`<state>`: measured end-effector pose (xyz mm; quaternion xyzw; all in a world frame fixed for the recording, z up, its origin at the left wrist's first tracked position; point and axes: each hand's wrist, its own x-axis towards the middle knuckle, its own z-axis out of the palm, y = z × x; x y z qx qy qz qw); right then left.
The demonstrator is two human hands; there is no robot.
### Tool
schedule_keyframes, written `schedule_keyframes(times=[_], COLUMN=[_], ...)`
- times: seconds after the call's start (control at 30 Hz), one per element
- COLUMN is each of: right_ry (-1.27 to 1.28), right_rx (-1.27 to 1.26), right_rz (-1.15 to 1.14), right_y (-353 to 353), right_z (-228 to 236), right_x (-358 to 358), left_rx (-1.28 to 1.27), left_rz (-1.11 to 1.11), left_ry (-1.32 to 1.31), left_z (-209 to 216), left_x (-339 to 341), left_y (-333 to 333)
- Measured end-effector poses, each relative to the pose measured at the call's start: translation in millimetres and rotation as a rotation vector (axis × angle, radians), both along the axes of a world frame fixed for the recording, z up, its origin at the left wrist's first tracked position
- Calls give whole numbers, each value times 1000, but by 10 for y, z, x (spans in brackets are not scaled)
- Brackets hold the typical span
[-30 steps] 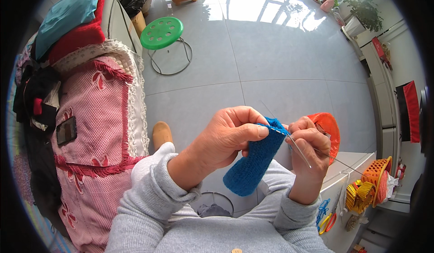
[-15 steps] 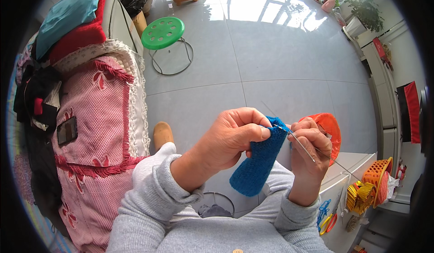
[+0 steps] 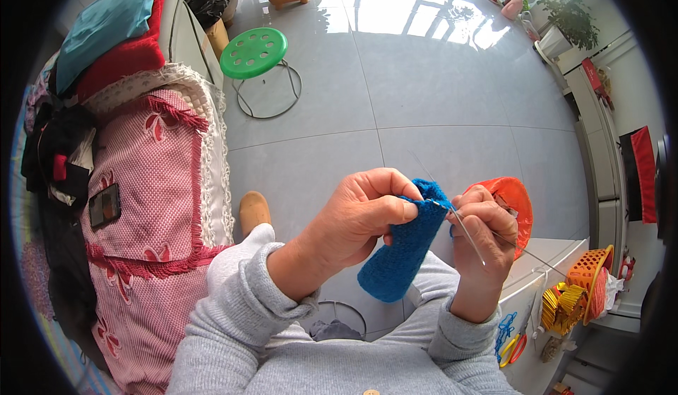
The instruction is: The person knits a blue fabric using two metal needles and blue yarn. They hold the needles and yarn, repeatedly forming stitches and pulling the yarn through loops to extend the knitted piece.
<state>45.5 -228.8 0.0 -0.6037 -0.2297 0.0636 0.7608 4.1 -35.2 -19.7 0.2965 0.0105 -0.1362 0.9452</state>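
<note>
A blue knitted piece (image 3: 397,264), tube-like in shape, hangs above my lap. My left hand (image 3: 360,208) pinches its upper edge between thumb and forefinger. Thin metal knitting needles (image 3: 472,238) cross at the top edge of the knitting. My right hand (image 3: 486,229) is closed around a needle, close to the upper right corner of the piece. One long needle reaches out past that hand to the lower right. Stitches at the needle tips are too small to make out.
An orange-red bag or bowl (image 3: 524,208) sits behind my right hand. To the right, a white surface (image 3: 526,292) bears scissors (image 3: 515,349), an orange basket (image 3: 586,268) and gold foil (image 3: 561,307). At left are a pink-covered seat (image 3: 152,190), a phone (image 3: 105,205) and a green stool (image 3: 254,52).
The knitting has shifted slightly, its top opening showing a little more. The needle beside my right hand has tilted, its free end moving a bit down and left. Both hands keep their grips.
</note>
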Motion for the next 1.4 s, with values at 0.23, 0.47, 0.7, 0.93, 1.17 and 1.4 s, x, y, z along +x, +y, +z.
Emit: schedule_keyframes(times=[0.23, 0.47, 0.7, 0.93, 1.17, 1.4], right_ry=[-29, -88, -89, -154, -61, -33], right_rx=[-39, -54, -64, -131, -78, -11], right_rz=[63, 88, 95, 47, 1, -12], right_y=[-58, -81, -77, -40, -18, 6], right_z=[17, 12, -7, 23, 23, -44], right_x=[42, 56, 56, 36, 19, 13], left_rx=[43, 98, 167, 182, 113, 104], left_rz=[-17, -1, 20, 31, 2, -7], left_ry=[21, 29, 14, -4, 11, 2], left_z=[18, 42, 56, 28, 26, 27], left_x=[-4, 0, 12, 11, 13, 13], left_y=[34, 33, 30, 22, 17, 26])
